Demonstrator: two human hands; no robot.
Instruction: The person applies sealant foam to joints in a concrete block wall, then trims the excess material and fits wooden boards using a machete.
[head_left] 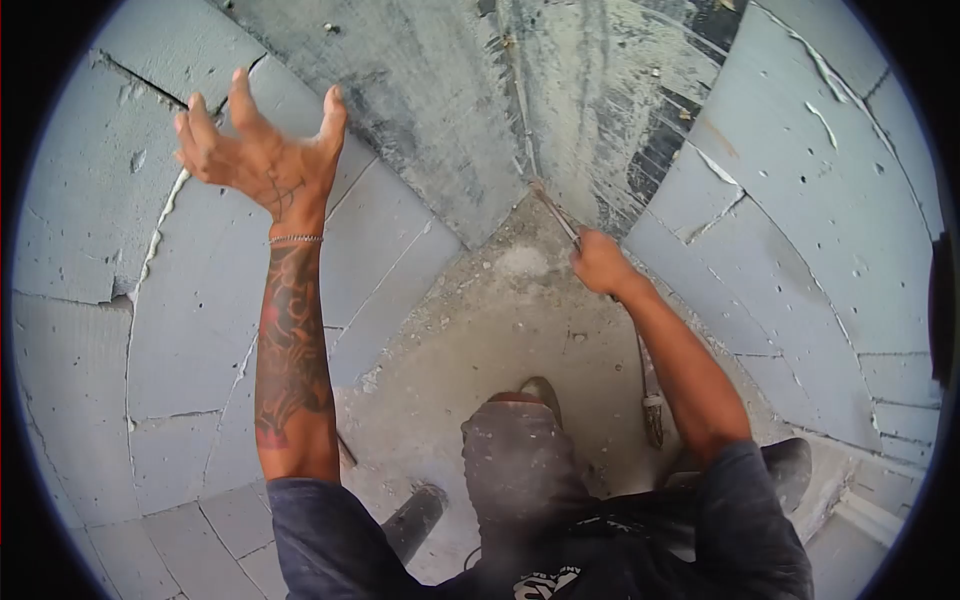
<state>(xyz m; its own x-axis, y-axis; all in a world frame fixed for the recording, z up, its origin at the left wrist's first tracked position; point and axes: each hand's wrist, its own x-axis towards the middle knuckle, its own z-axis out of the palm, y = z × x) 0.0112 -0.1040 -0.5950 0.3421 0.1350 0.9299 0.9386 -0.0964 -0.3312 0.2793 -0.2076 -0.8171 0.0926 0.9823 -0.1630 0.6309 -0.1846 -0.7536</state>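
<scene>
My left hand (262,155) is raised in front of the grey block wall (200,300) on the left. Its fingers are spread and nothing is in them. My right hand (603,262) is closed around a thin, stick-like tool (558,217) with a slim shaft. The tool's tip reaches the inner corner at the floor, where two dark, whitish-smeared wall panels (420,110) meet. I cannot make out the exact kind of tool. Dust and small crumbs lie on the concrete floor (470,330) below it.
Another block wall (800,210) rises on the right, with white mortar squeezed from its joints. A dark cord-like item (652,415) lies beside my right arm. Near my knee (515,450) a dark cylindrical object (415,522) stands or lies on the floor.
</scene>
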